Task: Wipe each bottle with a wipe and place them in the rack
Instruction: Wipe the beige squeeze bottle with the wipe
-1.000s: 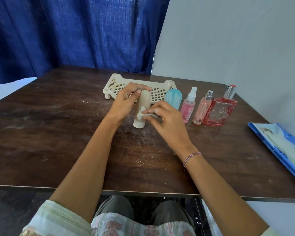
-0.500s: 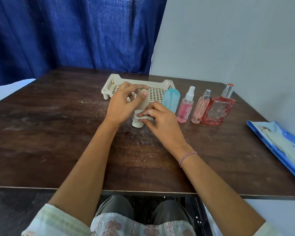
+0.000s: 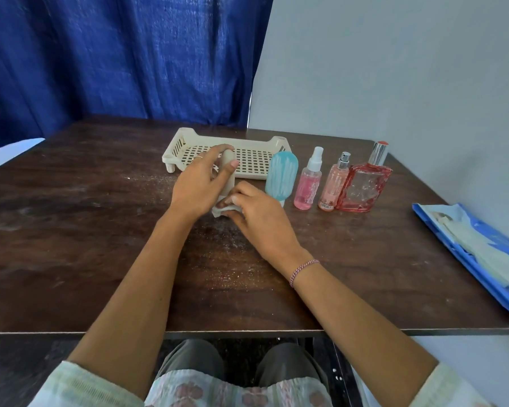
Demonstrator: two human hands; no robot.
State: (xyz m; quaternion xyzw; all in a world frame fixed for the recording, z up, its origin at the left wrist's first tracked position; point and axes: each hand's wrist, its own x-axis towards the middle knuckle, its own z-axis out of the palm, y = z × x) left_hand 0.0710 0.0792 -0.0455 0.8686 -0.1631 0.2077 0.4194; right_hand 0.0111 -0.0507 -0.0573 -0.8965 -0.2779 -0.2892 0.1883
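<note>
Change: since the earlier frame the right hand [image 3: 259, 218] and wipe [image 3: 221, 210] have slid down to the foot of the beige bottle [image 3: 229, 171]; left thumb now crosses its upper part.
Left hand [image 3: 199, 183]: fingers curled round the upright beige bottle, thumb in front, gripping it.
Right hand: fingers pinched shut on the wipe, pressed against the bottle's base.
Beige bottle: on the table [image 3: 71, 230], just near of the rack [image 3: 247, 160].
Rack: far centre, holding no bottles.
Right of hands: blue bottle [image 3: 281, 174], pink spray [image 3: 307, 183], peach spray [image 3: 334, 183], red perfume [image 3: 363, 183], in a row.
Far right: blue pack [image 3: 476, 254] at the table edge.
</note>
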